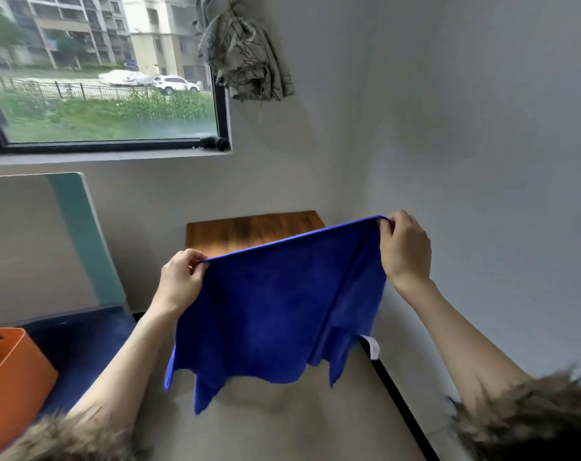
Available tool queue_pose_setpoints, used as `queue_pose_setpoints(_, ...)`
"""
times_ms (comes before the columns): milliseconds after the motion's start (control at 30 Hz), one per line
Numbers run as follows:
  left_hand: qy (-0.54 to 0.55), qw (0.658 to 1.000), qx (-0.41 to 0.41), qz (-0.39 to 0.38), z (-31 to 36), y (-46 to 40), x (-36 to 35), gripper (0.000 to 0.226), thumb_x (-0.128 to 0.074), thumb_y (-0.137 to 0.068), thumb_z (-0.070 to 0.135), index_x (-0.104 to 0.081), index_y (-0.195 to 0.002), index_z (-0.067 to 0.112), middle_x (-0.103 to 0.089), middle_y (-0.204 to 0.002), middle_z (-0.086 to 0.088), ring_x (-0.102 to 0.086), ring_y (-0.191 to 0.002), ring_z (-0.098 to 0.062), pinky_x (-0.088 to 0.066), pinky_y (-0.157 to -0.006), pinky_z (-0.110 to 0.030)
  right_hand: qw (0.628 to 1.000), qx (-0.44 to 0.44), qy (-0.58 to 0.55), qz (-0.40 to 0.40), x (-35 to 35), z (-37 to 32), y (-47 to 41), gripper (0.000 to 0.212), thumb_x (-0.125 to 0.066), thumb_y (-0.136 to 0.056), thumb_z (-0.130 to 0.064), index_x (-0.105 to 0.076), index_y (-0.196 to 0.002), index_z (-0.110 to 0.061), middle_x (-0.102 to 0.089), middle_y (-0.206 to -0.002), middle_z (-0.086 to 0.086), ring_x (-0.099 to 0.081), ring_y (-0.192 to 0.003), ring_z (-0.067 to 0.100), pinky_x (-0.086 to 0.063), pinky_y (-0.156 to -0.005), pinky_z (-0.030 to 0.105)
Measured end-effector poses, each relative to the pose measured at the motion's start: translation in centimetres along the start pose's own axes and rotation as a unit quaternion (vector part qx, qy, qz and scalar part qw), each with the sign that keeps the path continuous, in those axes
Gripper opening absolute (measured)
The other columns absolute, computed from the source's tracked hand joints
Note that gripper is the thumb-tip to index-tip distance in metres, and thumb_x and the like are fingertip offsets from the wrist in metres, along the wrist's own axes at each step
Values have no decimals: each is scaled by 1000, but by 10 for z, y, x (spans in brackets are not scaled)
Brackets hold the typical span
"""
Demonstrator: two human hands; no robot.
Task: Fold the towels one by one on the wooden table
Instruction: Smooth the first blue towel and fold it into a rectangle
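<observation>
Both hands up, holding a blue towel in the air above the bench. Left hand pinches the top corner at 9 o'clock, right hand pinches the top corner at 2 o'clock, top edge stretched taut between them. Towel hangs down, lower edge uneven, white tag at its 4 o'clock side. Orange bin at 8 o'clock. Window at 11 o'clock, knotted curtain at 12 o'clock.
</observation>
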State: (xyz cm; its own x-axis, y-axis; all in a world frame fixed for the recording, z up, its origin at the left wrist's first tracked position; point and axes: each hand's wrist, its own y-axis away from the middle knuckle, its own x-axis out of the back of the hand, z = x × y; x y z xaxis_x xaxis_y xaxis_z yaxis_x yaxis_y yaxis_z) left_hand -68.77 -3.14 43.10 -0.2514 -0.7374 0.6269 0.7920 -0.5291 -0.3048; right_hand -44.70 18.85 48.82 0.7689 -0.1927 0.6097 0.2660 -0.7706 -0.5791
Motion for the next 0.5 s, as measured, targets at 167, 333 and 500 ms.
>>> queue_pose_setpoints(167, -22, 999, 27, -23, -41, -32, 11, 9, -62, -85, 5, -69, -91, 4, -63, -91, -9, -53, -83, -19, -36, -79, -23, 995, -72, -49, -59, -65, -1, -4, 19, -43, -95, -12, -56, -92, 1, -62, -87, 18, -55, -82, 36, -41, -72, 42)
queue_pose_setpoints(333, -41, 997, 50, -39, -70, -58, 2, 9, -67, -84, 20, -63, -77, 18, -63, -78, -2, -55, -76, -19, -36, -70, -25, 911, -301, -255, -122, -123, 11, -35, 26, -38, -84, 4, -60, -85, -10, -59, -82, 6, -54, -80, 23, -52, -75, 41)
queue_pose_setpoints(500, -66, 992, 58, -90, -92, -90, -19, 8, -63, -88, 16, -63, -81, 18, -61, -83, 0, -54, -78, -16, -36, -71, -23, 934, -265, -165, -174, -161, 26, -68, 22, -44, -87, -5, -63, -82, -14, -60, -81, 5, -53, -82, 25, -40, -69, 29)
